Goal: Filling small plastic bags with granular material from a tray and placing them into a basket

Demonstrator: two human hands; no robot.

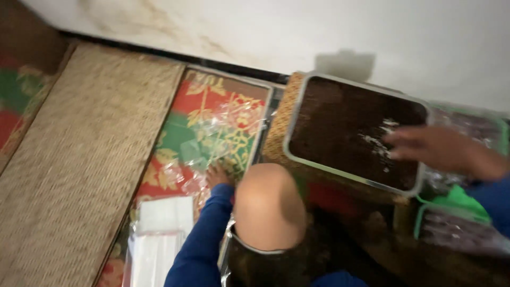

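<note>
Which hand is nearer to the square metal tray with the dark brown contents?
The right hand: it hovers over the right part of the square metal tray. The left hand lies apart, on crumpled clear plastic left of the tray.

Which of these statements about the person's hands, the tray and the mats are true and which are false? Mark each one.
1. The right hand reaches over a metal-rimmed tray of dark brown material. True.
2. The left hand holds a knife. False: it rests on clear plastic wrappers on a patterned mat, with no tool seen.
3. A plain woven mat lies left of the patterned one. True.
4. Both sleeves are red. False: the sleeve is blue.
</note>
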